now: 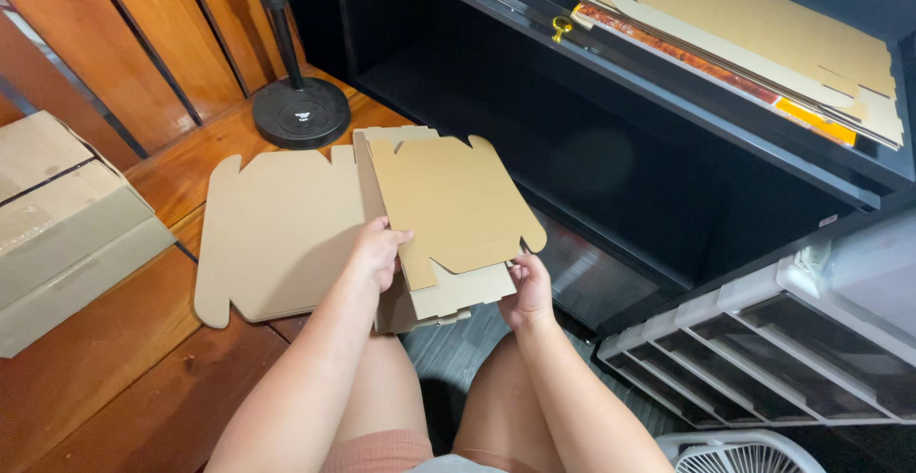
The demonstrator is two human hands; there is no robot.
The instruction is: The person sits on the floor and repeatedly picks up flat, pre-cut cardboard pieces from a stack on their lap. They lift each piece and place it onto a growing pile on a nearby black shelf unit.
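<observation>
Gripping a flat cardboard blank (456, 208) at its near edge, the left hand (377, 253) pinched the left side and the right hand (528, 289) clasped the lower right corner. It sat atop a small stack (448, 299) over the person's knees. Just left, a bigger blank (277, 230) lay on the wooden floor (114, 368), a round black stand base (301, 112) beyond it.

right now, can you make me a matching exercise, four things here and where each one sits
Things:
1. flat box blank
2. stand base
3. key
4. fan

Places:
A. in the cabinet's shelf edge
B. bottom right corner
C. between the left hand and right hand
D. on the wood floor by the slatted wall

Pairs: 1-C, 2-D, 3-A, 4-B
</observation>
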